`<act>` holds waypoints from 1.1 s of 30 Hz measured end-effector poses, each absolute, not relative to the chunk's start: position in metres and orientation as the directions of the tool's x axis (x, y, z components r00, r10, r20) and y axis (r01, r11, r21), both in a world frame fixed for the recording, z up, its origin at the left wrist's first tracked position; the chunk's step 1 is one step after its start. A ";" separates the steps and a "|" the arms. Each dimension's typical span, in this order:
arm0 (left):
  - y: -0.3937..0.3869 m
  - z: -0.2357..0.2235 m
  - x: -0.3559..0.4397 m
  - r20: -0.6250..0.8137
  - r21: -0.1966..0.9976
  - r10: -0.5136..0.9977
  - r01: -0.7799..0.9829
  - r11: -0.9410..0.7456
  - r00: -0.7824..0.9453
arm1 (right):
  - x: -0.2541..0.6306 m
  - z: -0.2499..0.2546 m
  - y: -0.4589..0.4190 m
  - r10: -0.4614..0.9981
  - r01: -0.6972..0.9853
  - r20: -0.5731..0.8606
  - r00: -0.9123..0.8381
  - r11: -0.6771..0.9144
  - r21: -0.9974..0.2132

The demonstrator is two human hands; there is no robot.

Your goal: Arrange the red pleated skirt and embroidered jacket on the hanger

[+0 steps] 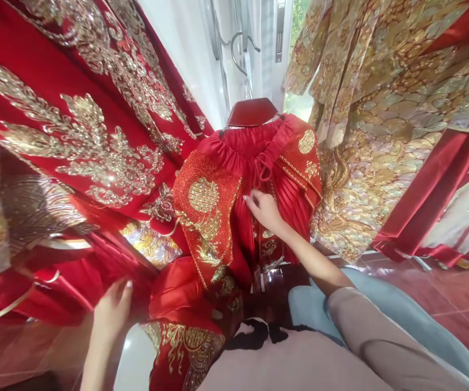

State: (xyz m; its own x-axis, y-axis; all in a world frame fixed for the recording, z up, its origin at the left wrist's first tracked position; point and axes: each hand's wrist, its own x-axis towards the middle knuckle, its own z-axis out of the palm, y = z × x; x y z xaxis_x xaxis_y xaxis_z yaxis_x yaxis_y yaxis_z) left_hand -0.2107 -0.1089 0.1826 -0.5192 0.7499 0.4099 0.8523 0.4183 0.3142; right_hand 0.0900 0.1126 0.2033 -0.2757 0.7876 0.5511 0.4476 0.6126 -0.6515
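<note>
Landmark: I take the red hanger (251,112) at the window as my fixed mark.
Red skirt (238,217): I see it hanging straight below the hanger, gathered at the waist, with a gold-patterned panel on its left part.
Right hand (263,209): it lies on the skirt's pleats below the hanger and under the tie bow; fingers are together, tips pressed to the cloth. I cannot tell whether they pinch a fold.
Left hand (112,312): far down and left of the hanger, fingers loosely spread against a red garment's hem (67,282).
Gold robe (385,119): hangs right of the hanger, just beside the skirt.
</note>
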 end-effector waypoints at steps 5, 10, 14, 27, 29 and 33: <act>-0.063 0.240 -0.112 0.855 0.230 0.515 0.932 -0.280 -0.056 | 0.102 0.186 0.120 0.779 0.329 0.617 -0.114 0.615 -0.717; -0.011 0.262 -0.044 0.819 -0.099 0.479 0.900 -0.424 0.316 | 0.099 0.201 0.129 0.782 0.631 0.599 -0.176 0.556 -0.541; 0.031 0.261 -0.053 0.792 0.056 0.595 0.954 -0.296 0.139 | 0.092 0.214 0.120 0.840 0.859 0.493 -0.226 0.411 -0.307; 0.071 0.289 -0.062 0.846 0.105 0.514 0.901 -0.422 0.142 | 0.108 0.132 0.041 0.913 0.899 -0.112 -0.392 0.354 -0.259; 0.073 0.302 -0.049 0.813 0.026 0.530 0.893 -0.448 0.242 | 0.103 0.129 0.044 0.927 0.900 -0.083 -0.366 0.330 -0.284; 0.091 0.315 -0.036 0.715 0.002 0.615 0.878 -0.479 0.334 | 0.091 0.168 0.075 0.931 0.796 0.312 -0.192 0.333 -0.505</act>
